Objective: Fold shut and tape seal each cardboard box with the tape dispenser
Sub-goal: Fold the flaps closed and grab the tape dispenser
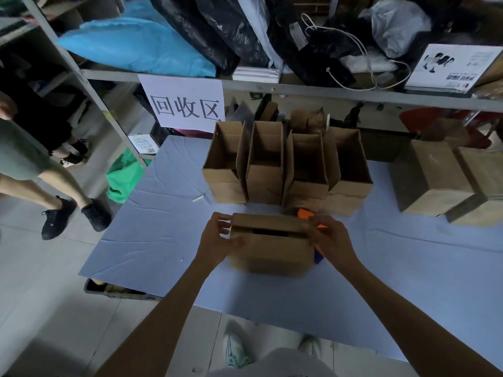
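A small cardboard box [272,248] stands on the blue sheet [152,227] in front of me, its top flaps folded nearly together with a dark slit left between them. My left hand [217,238] grips the box's left end, thumb on the near side and fingers on the top edge. My right hand [329,240] holds the right end, fingers curled over the top flap. An orange and blue tape dispenser [306,214] lies just behind and right of the box, mostly hidden by my right hand.
Several open boxes [288,170] stand in a row behind. Closed boxes [432,180] sit at the right. A metal shelf [299,89] with bags and a paper sign [185,104] runs across the back. Another person's legs [54,191] stand at the left.
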A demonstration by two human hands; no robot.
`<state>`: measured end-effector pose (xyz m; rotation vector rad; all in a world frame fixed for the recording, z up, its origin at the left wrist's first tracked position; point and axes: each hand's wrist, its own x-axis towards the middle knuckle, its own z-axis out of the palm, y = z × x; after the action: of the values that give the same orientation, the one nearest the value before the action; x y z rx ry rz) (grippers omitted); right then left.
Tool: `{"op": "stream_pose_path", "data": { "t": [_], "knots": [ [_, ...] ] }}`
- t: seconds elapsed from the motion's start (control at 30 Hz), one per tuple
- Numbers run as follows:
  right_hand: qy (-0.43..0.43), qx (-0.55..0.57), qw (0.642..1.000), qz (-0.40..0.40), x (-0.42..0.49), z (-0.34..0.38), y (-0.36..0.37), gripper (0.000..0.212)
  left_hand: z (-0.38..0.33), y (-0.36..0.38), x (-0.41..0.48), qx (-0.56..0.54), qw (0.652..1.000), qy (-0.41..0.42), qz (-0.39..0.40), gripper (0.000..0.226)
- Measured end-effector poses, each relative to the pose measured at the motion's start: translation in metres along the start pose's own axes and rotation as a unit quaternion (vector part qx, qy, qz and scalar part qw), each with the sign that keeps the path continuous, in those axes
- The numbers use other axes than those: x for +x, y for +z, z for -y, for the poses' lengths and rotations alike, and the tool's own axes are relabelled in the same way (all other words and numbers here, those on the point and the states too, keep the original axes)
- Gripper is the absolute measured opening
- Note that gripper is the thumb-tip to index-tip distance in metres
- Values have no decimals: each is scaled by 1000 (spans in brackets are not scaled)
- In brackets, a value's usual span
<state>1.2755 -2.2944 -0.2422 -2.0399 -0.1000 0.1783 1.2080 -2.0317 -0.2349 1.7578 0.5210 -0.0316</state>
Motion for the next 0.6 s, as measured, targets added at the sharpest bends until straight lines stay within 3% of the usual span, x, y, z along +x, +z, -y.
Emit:
{"op": "stream_pose_path", "data": {
  "t": [0.13, 0.23, 0.33, 0.47, 0.57, 0.6],
  "knots": [
    [19, -42, 999, -14, 5, -3, 5, 18, 3, 5, 3, 3, 1000, -22, 6, 45],
    [28, -53, 998, -10, 8, -7, 7, 29, 3, 11, 6, 35, 998, -22, -39, 31],
    [51, -21, 998, -15, 6, -6, 13, 31, 7, 15, 11, 70, 995, 0, -75, 39],
    [105, 54, 992, -39, 5, -9, 9, 22, 4, 18, 15, 77, 995, -13, -62, 53],
    [173, -33, 981, -80, 12, -20, 5, 5, 4, 14, 18, 32, 997, -46, -48, 51],
    [184, -69, 978, -71, 15, -26, 6, 15, 5, 13, 18, 26, 997, -52, -45, 50]
  ]
}}
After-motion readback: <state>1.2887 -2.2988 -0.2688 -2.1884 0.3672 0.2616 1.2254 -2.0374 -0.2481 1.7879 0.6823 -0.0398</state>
